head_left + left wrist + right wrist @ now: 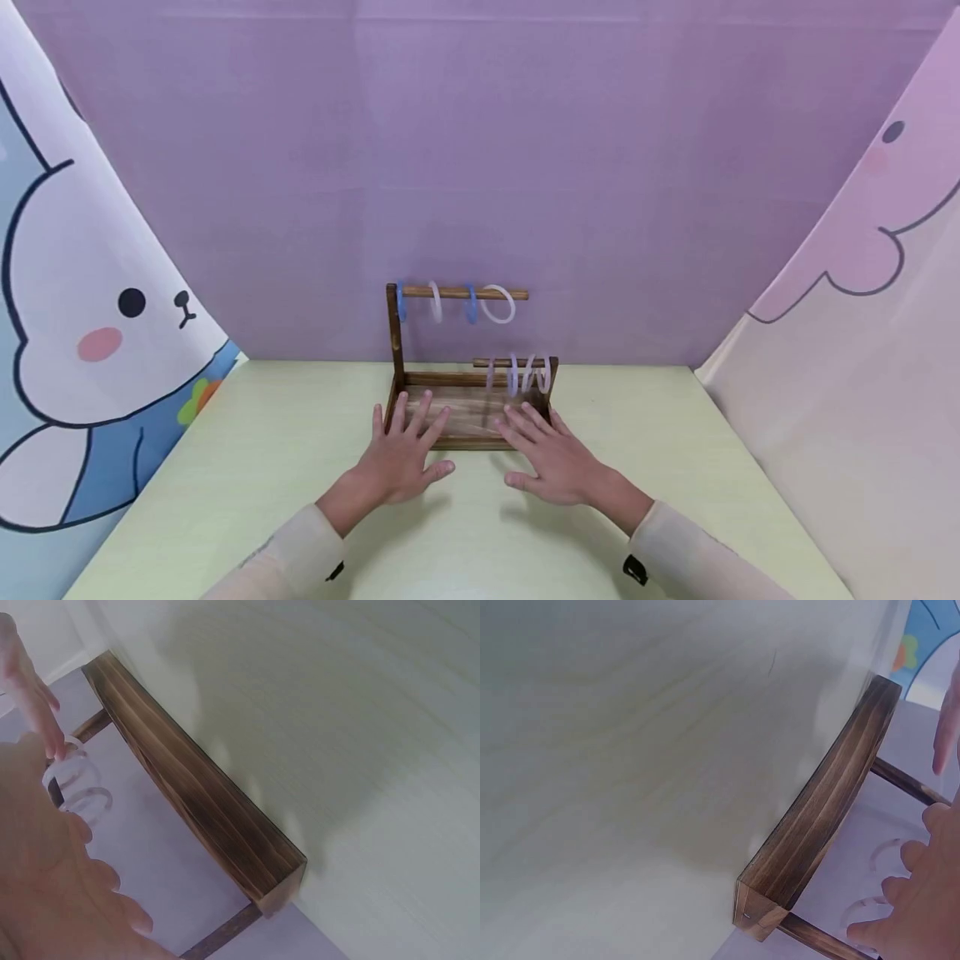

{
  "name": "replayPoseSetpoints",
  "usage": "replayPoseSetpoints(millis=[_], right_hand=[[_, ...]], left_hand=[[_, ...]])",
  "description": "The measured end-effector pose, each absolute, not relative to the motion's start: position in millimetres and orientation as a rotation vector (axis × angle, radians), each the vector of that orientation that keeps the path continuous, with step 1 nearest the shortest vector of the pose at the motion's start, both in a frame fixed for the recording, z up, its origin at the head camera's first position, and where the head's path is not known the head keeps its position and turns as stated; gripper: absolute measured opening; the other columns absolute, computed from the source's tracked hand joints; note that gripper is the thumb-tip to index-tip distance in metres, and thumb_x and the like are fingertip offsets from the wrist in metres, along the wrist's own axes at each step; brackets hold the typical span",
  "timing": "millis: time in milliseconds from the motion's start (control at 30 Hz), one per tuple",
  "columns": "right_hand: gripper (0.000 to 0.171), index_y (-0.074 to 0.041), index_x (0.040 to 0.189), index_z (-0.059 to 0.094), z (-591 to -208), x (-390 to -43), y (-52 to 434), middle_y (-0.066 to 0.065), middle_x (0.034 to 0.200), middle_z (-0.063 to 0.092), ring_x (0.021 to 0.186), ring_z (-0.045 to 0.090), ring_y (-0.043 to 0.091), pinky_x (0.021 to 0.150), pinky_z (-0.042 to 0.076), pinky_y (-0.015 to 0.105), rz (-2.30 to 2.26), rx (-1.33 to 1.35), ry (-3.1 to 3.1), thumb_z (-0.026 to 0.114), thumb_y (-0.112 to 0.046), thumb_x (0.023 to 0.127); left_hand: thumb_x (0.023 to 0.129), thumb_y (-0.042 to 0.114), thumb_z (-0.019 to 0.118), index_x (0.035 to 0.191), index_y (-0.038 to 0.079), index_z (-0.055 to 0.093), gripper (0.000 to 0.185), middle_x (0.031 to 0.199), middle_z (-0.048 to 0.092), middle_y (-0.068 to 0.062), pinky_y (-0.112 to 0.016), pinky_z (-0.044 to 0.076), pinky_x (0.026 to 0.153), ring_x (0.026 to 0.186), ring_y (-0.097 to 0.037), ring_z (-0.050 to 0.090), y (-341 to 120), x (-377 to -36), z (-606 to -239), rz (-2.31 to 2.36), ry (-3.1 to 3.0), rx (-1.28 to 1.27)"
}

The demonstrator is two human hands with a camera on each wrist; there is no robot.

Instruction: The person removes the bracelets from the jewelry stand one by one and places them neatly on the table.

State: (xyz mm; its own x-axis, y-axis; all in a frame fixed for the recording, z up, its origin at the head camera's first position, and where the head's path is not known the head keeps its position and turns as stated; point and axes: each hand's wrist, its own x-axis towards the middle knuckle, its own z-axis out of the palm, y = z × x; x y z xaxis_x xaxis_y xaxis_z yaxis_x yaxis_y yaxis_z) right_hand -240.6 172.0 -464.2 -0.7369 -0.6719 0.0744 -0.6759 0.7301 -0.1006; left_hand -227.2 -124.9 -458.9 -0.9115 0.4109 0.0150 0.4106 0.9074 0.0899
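A dark wooden rack (420, 398) stands on the pale green table (285, 450). Its tall left post carries an upper rod (457, 293) with blue and clear rings (497, 305) on it. A short lower rod (510, 363) on the right holds several clear rings (525, 375). My left hand (405, 454) lies flat with spread fingers reaching over the rack's base front edge (217, 817). My right hand (547, 454) lies the same way at the right part of the base (817, 817). Neither hand holds anything.
A purple backdrop (480, 167) closes the far side. Cartoon-printed curtains (82, 333) slant in on the left and right (862, 317). The green table surface extends to both sides of the rack and toward me.
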Motion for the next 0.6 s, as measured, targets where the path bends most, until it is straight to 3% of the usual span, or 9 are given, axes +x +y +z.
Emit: replayPoseSetpoints(millis=[400, 600], right_hand=[[0.078, -0.026, 0.164, 0.009, -462, -244, 172, 0.007, 0.172, 0.01, 0.158, 0.013, 0.039, 0.122, 0.015, 0.071, 0.19, 1.124, -2.916, 0.047, -0.057, 0.103], [0.077, -0.02, 0.163, 0.024, -458, -245, 175, 0.01, 0.167, 0.031, 0.155, 0.026, 0.039, 0.119, 0.028, 0.068, 0.226, 1.107, -2.885, 0.057, -0.05, 0.101]], left_hand=[[0.101, 0.068, 0.04, 0.165, 0.024, 0.017, 0.081, 0.172, 0.004, -0.015, -0.081, 0.005, 0.115, 0.155, -0.052, 0.0, -134, -228, -458, 0.177, 3.042, 0.654], [0.101, 0.057, 0.053, 0.165, 0.021, 0.017, 0.082, 0.172, 0.0, -0.016, -0.084, 0.008, 0.112, 0.155, -0.051, -0.001, -140, -233, -456, 0.288, 3.014, 0.638]])
